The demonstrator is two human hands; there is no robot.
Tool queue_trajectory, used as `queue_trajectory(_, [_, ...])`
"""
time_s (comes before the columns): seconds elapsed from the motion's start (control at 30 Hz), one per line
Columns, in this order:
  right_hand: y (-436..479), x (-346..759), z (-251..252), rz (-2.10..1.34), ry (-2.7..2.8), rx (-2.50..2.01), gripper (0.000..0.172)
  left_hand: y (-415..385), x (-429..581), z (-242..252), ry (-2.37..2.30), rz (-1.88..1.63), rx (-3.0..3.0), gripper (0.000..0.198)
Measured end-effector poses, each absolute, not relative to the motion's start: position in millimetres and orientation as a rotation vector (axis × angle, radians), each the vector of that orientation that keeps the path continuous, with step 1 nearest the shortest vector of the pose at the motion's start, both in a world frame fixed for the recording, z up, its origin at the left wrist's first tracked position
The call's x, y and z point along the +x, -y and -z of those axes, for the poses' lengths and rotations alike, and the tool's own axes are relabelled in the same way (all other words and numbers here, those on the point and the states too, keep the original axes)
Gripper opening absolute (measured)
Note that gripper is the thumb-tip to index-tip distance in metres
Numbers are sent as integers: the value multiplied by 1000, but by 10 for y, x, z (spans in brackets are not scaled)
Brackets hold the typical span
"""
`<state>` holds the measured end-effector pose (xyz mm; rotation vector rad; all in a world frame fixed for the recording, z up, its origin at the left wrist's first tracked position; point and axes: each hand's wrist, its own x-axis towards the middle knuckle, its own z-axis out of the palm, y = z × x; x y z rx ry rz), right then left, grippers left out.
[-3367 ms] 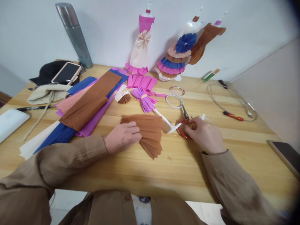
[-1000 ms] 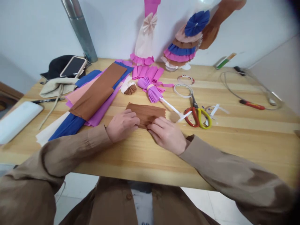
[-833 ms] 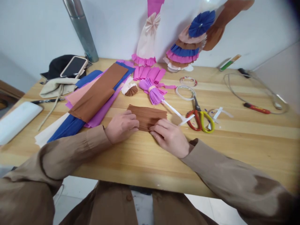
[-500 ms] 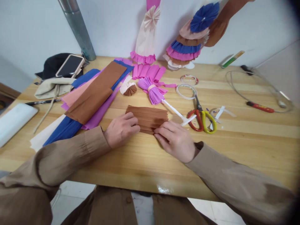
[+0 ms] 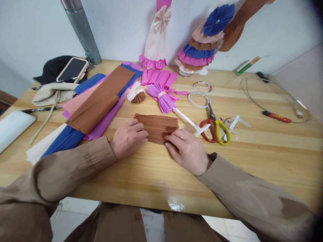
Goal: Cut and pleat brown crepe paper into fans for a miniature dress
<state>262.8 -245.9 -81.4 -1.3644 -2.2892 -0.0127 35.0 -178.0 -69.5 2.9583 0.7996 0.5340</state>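
A pleated piece of brown crepe paper (image 5: 157, 126) lies on the wooden table in front of me, its folds running from side to side. My left hand (image 5: 130, 137) has its fingers closed on the left end of the paper. At the lower right corner, my right hand (image 5: 185, 148) pinches the edge between thumb and fingers. Just beyond the paper is a purple crepe paper bow (image 5: 163, 97) on a white stick (image 5: 186, 118). A small brown and white pleated rosette (image 5: 137, 96) sits to its left.
Scissors (image 5: 214, 127) and tape rolls (image 5: 199, 99) lie to the right, near a cable with a red handle (image 5: 276, 116). Stacked crepe paper sheets (image 5: 101, 101) spread on the left, by a phone (image 5: 73, 70). Paper dresses (image 5: 155, 40) stand against the wall, with a metal bottle (image 5: 83, 32) farther left.
The whole view has shifted slightly. Both hands stay on the brown crepe paper, with hardly any movement of the fingers.
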Motion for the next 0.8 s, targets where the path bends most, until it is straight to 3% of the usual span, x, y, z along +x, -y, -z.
queue_trajectory(0.8, [2427,2572,829,-67,2196,-1238,10,1755,378,735,-768,-651,2990,18])
